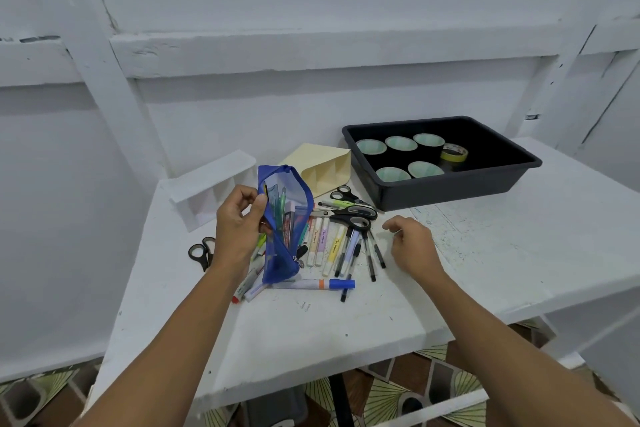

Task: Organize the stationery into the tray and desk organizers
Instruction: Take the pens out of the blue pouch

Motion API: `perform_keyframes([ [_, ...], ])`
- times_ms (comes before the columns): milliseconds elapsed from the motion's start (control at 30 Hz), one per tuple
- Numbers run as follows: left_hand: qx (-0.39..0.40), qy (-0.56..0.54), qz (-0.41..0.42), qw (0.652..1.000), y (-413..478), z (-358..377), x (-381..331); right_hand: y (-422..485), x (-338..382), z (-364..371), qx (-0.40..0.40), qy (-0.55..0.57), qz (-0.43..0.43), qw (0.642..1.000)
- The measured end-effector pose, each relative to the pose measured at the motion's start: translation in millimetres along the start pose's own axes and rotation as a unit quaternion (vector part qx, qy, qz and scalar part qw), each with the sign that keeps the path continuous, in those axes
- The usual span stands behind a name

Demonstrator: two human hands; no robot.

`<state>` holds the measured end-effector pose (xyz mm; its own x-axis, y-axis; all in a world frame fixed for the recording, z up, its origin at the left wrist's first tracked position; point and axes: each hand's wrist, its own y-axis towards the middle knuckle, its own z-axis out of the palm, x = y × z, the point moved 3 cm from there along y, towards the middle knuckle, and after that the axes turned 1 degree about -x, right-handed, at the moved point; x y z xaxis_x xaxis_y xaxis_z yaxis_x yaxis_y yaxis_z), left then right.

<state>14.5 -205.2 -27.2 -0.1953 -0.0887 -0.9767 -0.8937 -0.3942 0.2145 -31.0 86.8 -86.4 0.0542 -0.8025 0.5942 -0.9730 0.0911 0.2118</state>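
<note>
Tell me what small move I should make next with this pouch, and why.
Probably reach the right hand into the pouch and draw out the pens inside. The left hand holds it up, apparently unzipped, with pens showing through the mesh, while the right hand hovers empty over the table.

The near strip of the white painted bench [311, 340] lies open, as does its right side beside the black plastic tray [450, 191]. Scattered pens and markers [332, 250] crowd the middle under a raised blue mesh pouch [280, 263].
</note>
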Motion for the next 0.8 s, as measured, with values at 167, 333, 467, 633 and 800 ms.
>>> perform_keyframes([
  [167, 0.01, -0.002, 0.0, 1.0, -5, 7, -2, -2, -14, 0, 0.043, -0.01, 0.072, 0.996],
  [333, 0.011, 0.012, -0.004, 1.0, -10, 12, 0, -10, -22, 0, 0.036, 0.159, 0.112, 0.98],
  [467, 0.006, 0.017, 0.0, 1.0, -11, 13, -2, -13, -16, 0, 0.041, 0.121, 0.075, 0.989],
  [633, -0.01, 0.01, 0.003, 1.0, -10, 8, -4, -18, 13, 6, 0.062, 0.078, 0.003, 0.995],
  [800, -0.027, 0.017, -0.008, 0.999, -4, 4, -2, -34, 69, 14, 0.237, 0.184, -0.05, 0.953],
])
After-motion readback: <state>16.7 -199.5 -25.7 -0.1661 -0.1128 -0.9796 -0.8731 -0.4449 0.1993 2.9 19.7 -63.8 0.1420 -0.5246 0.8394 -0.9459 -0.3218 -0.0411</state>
